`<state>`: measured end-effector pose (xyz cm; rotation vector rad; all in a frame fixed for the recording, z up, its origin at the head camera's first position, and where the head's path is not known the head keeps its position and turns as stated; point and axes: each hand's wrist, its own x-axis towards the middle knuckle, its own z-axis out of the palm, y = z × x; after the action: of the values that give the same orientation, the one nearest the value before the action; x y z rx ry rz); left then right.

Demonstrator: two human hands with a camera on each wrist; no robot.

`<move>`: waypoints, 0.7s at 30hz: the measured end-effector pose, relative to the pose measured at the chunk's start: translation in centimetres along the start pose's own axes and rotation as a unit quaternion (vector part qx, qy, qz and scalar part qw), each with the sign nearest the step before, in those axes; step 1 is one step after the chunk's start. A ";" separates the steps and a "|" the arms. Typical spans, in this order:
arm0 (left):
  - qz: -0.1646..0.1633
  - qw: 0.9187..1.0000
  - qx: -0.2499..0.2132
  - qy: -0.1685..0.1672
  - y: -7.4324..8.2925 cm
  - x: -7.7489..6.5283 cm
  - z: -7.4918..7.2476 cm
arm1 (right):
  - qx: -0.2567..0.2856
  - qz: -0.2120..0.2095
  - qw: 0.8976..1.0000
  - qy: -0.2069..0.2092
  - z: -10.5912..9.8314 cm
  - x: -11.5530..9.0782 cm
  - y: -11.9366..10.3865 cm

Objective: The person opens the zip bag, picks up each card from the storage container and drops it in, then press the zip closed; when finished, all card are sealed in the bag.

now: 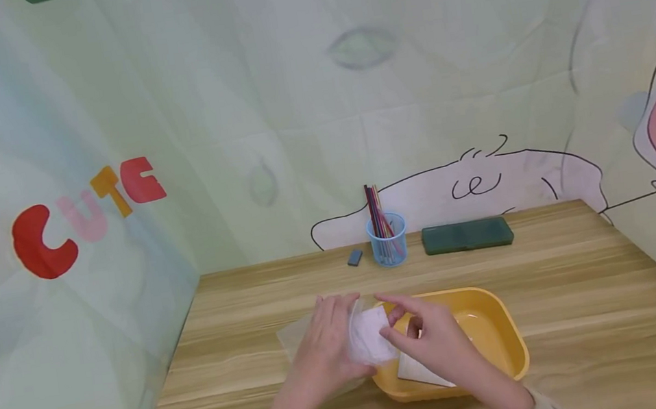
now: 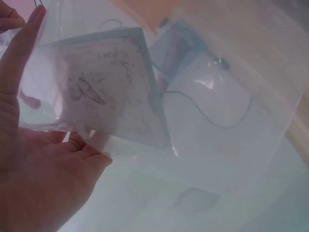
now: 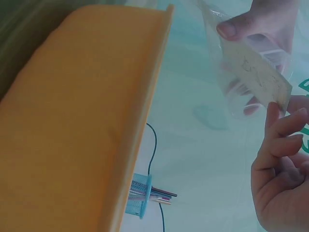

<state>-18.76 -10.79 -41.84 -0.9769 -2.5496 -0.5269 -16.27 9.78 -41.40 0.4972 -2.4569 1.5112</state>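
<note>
A clear plastic bag (image 2: 217, 159) with a white card (image 1: 371, 333) in its mouth is held above the table by my left hand (image 1: 325, 350), the thumb below and the fingers behind. Faint dark drawn lines mark the card in both wrist views. My right hand (image 1: 439, 338) pinches the card's right edge between thumb and fingertip, its other fingers curled, as the right wrist view shows at the card's corner. The bag's loose part spreads left behind my left hand. Beneath the right hand, another white sheet (image 1: 421, 368) lies in a yellow tray (image 1: 508, 319), partly covered by that hand.
A blue mesh cup (image 1: 389, 245) of colored pencils stands at the back of the wooden table (image 1: 583, 295). Left of it lies a small blue eraser-like block (image 1: 355, 257); to the right is a dark green flat case (image 1: 467, 236). A printed curtain hangs behind.
</note>
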 end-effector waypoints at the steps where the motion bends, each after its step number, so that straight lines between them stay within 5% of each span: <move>1: 0.001 1.000 -0.002 0.004 0.0 0.0 0.0 | 0.008 0.011 1.000 0.003 0.1 -0.1 0.0; 5: 0.001 1.000 -0.003 0.009 -0.1 0.0 0.1 | 0.028 0.037 0.998 0.043 0.6 -0.4 0.1; 10: -0.001 1.000 -0.003 0.000 0.1 0.1 0.0 | -0.001 0.009 0.997 0.078 1.2 -0.6 0.3; 21: 0.001 1.000 -0.007 -0.002 0.6 0.2 0.0 | -0.086 -0.055 0.994 0.048 2.0 -0.6 0.4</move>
<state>-18.48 -10.28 -41.65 -0.9856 -2.5506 -0.5432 -15.88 8.24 -42.91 0.5059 -2.4145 1.2391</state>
